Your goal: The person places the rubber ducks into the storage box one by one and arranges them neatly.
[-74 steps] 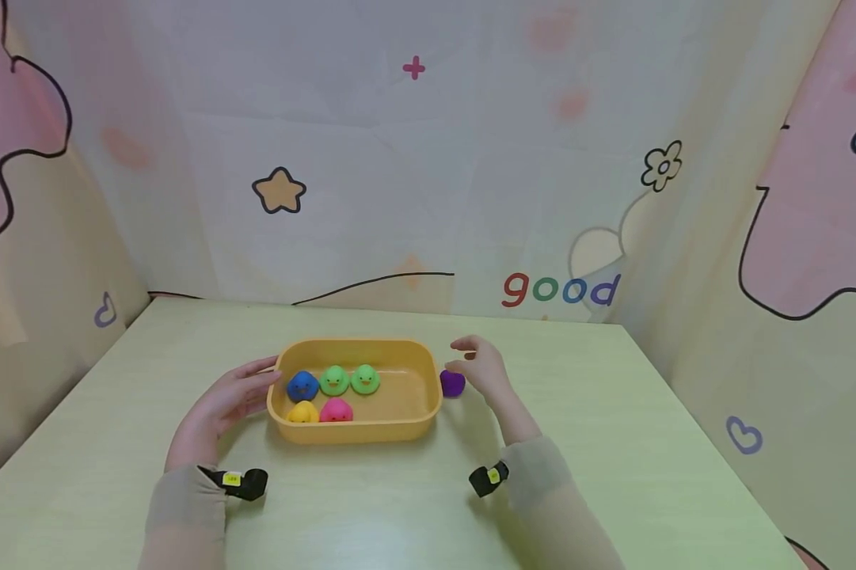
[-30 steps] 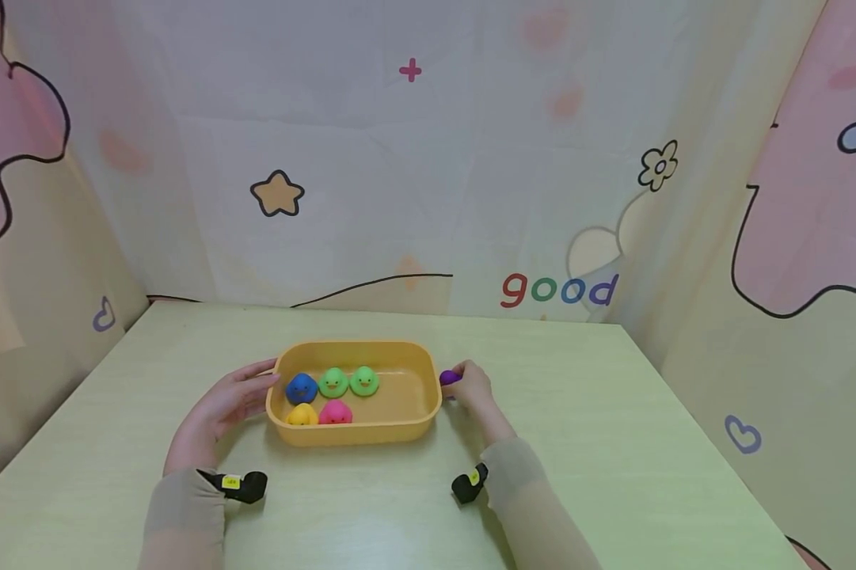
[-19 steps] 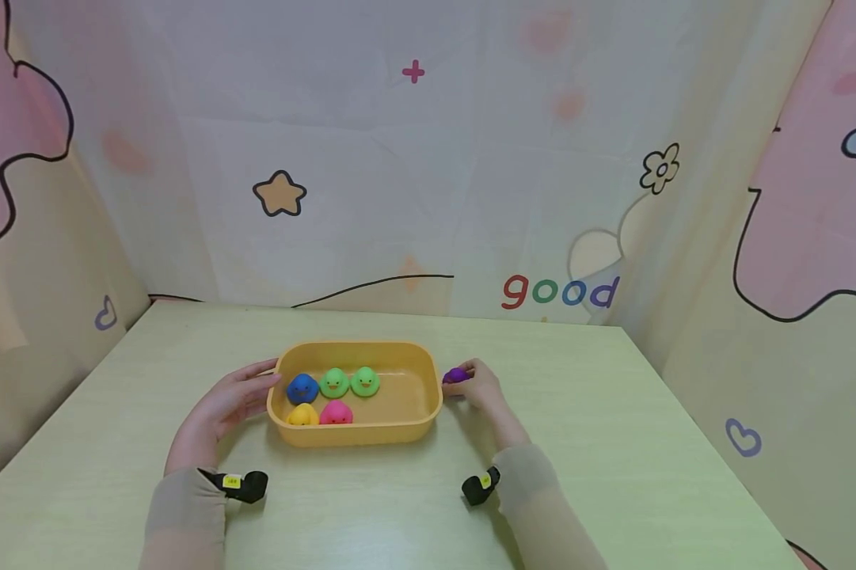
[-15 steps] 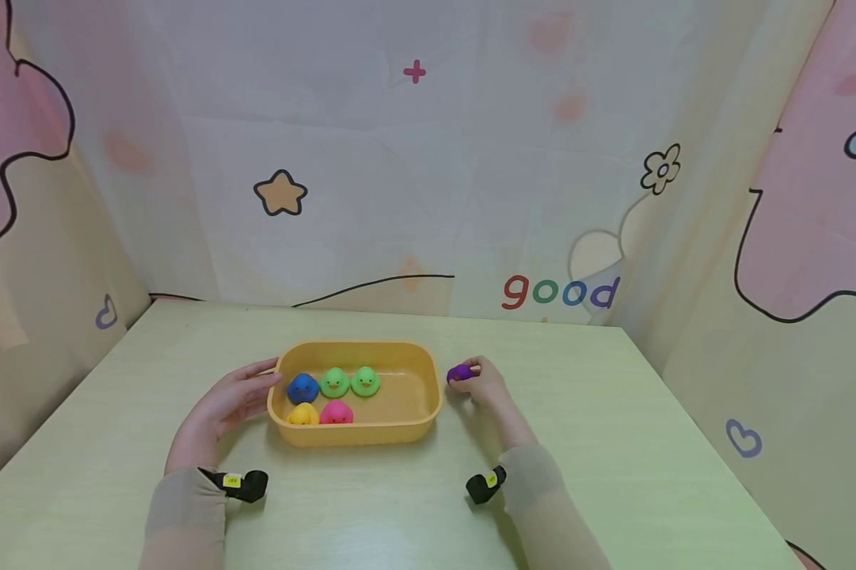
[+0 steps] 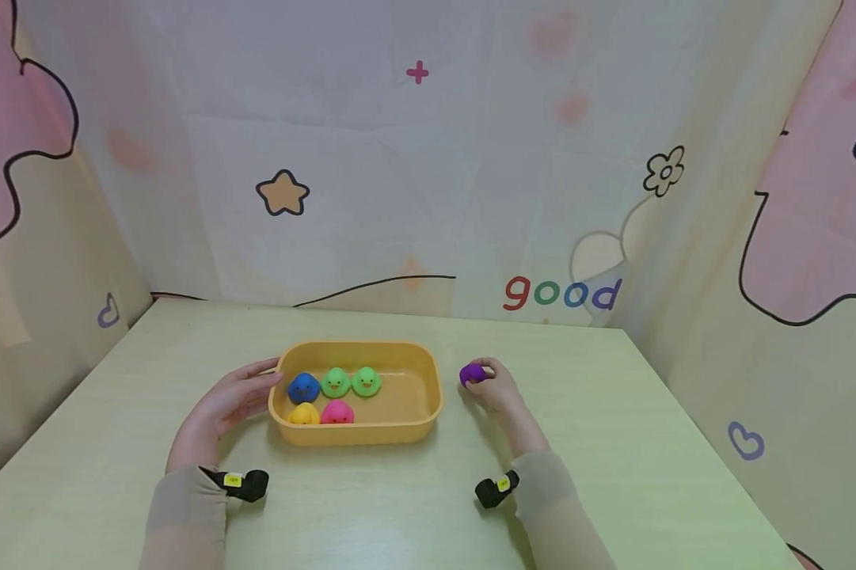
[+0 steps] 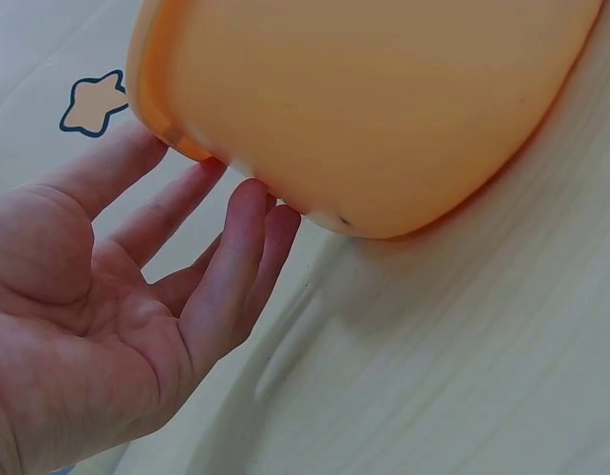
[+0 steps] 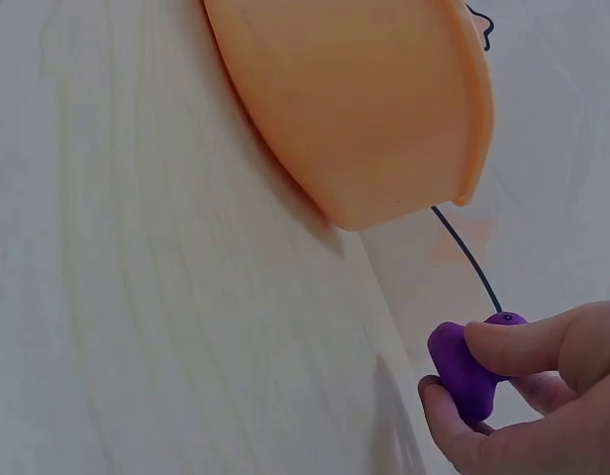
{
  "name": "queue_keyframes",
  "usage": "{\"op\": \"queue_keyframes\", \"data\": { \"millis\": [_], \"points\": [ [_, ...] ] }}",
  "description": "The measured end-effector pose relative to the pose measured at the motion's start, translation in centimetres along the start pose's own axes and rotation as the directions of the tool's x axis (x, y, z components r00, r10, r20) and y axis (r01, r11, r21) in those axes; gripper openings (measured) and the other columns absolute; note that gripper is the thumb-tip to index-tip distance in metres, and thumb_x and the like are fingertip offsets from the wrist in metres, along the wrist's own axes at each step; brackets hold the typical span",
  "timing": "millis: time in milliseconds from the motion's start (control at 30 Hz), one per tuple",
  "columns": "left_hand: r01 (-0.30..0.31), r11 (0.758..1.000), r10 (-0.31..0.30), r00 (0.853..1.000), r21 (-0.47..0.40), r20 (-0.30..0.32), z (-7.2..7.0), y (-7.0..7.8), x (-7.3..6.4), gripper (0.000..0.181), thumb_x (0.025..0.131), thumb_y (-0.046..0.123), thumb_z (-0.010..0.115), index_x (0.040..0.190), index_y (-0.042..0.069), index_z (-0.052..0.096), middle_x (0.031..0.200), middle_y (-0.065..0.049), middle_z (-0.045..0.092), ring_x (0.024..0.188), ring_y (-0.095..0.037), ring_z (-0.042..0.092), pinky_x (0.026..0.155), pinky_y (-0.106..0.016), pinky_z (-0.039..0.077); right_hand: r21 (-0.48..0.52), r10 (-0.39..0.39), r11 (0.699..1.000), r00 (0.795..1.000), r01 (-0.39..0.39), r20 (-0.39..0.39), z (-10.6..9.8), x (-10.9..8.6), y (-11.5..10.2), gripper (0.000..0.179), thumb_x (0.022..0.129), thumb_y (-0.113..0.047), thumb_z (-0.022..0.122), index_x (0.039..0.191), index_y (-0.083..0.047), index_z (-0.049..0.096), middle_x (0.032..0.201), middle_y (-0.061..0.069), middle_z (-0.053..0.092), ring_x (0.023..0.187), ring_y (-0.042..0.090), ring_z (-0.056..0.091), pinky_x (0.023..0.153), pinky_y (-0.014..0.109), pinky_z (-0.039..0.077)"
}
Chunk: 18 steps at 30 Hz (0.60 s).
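In the head view, my right hand pinches a purple toy duck between thumb and fingers, a short way right of a yellow-orange plastic basin. The right wrist view shows the duck raised, one dark eye visible. At the basin's other end, my left hand rests its fingertips against the outer wall and rim, fingers loosely extended. Inside the basin sit a blue duck, two green ducks, a yellow duck and a pink duck; the front wall partly hides the last two.
The basin stands on a pale wooden table. A patterned cloth backdrop encloses the back and both sides. Black wrist cameras sit at the left cuff and the right cuff.
My right hand has come down onto the purple duck beside the basin, taken hold of it and drawn it right, away from the basin. My left hand has stayed at the basin.
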<state>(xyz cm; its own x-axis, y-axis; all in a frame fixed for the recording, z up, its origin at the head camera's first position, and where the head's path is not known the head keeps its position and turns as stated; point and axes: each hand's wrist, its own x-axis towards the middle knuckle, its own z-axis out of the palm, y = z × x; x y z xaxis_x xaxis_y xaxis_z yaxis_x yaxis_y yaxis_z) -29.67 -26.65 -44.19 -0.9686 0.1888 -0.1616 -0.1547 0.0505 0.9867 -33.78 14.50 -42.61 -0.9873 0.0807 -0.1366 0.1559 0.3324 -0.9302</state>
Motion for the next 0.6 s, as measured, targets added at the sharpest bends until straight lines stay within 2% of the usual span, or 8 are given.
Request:
{"op": "queue_keyframes", "data": {
  "millis": [367, 600],
  "points": [
    [0.02, 1.0, -0.02, 1.0, 0.015, -0.012, 0.2, 0.3, -0.1, 0.073, 0.098, 0.031, 0.059, 0.155, 0.003, 0.022, 0.145, -0.014, 0.048, 0.102, -0.002, 0.061, 0.091, -0.025, 0.053, 0.023, 0.024, 0.999, 0.999, -0.025, 0.036, -0.4, 0.0, -0.1, 0.044, 0.091, 0.004, 0.061, 0.133, -0.002, 0.049, 0.144, 0.028, 0.042, 0.129, 0.039, 0.043, 0.109, 0.047, 0.041],
    [0.029, 1.0, -0.029, 0.999, 0.004, -0.015, 0.2, 0.2, -0.1, 0.072, 0.099, 0.031, 0.059, 0.155, 0.003, 0.022, 0.148, -0.015, 0.045, 0.101, -0.001, 0.06, 0.09, -0.024, 0.053, 0.063, -0.03, 0.998, 0.996, 0.024, 0.086, 0.2, -0.1, -1.6, 0.042, 0.091, 0.006, 0.061, 0.131, 0.0, 0.051, 0.141, 0.027, 0.047, 0.124, 0.037, 0.048, 0.108, 0.046, 0.043]
  ]
}}
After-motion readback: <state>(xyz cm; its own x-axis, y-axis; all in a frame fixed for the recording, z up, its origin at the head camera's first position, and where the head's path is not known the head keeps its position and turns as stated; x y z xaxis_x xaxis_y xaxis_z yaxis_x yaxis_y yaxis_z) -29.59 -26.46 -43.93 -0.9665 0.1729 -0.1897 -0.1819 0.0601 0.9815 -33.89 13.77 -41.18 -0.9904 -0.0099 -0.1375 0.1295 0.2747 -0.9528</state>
